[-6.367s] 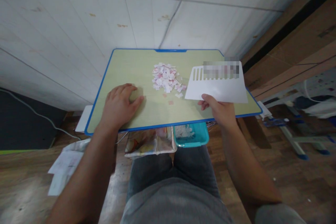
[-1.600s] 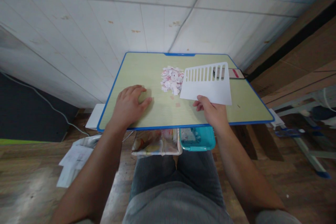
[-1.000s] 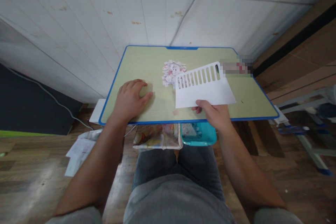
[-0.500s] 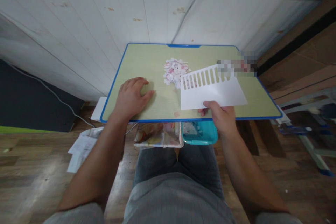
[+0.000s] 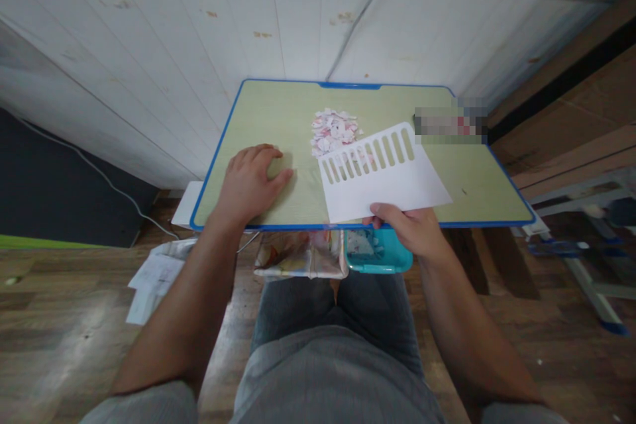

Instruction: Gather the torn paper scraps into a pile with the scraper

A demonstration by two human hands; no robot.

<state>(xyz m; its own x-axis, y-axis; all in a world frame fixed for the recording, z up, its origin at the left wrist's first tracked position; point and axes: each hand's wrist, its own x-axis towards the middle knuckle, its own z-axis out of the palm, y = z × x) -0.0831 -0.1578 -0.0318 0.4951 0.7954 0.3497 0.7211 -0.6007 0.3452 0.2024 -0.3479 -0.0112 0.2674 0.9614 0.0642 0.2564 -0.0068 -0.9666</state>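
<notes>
My right hand pinches the near edge of a white slotted sheet, thumb on top and fingers beneath. A row of long rounded cut-outs runs along the sheet's far side. Just beyond it lies a heap of torn paper scraps, white with pinkish marks, and some scraps show through the slots. My left hand rests on the left part of the board with its fingers apart and nothing in it. Both hands are at the light green tabletop with a blue rim.
Below the table's front edge are a cloth-lined basket and a turquoise bin with scraps inside. A blurred-out item lies at the back right. White papers are at floor level on the left. A panelled wall stands behind.
My right hand has shifted left and nearer to me with the slotted sheet, which has tilted more. The left hand has stayed in place.
</notes>
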